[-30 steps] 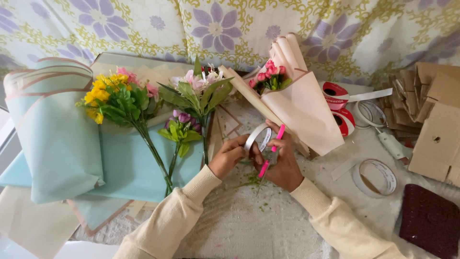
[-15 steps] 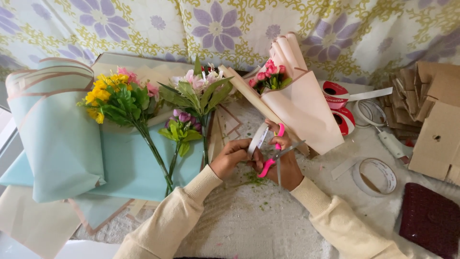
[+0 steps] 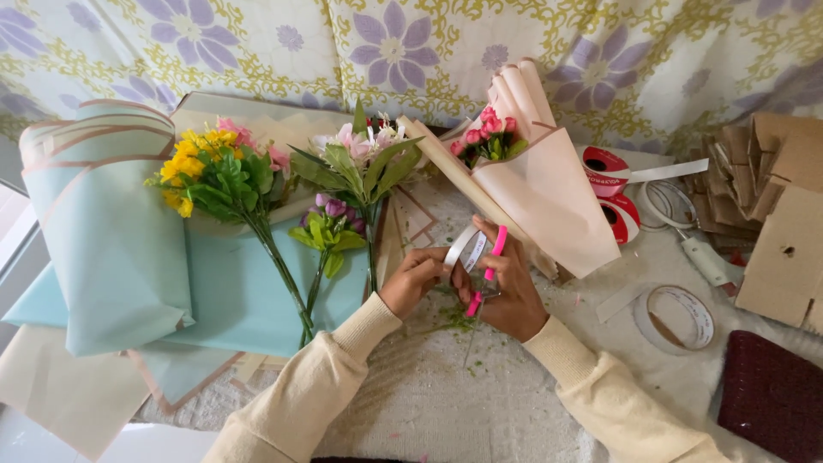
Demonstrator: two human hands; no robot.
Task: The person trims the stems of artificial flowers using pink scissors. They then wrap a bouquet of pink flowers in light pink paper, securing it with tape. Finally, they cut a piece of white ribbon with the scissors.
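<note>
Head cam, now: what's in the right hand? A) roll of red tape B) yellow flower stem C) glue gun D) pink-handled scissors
D: the right hand grips the pink-handled scissors, beside the clear tape strip that the left hand holds.

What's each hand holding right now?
Left hand: closed, pinching a strip of white tape.
Right hand: closed on pink-handled scissors, at the strip.
</note>
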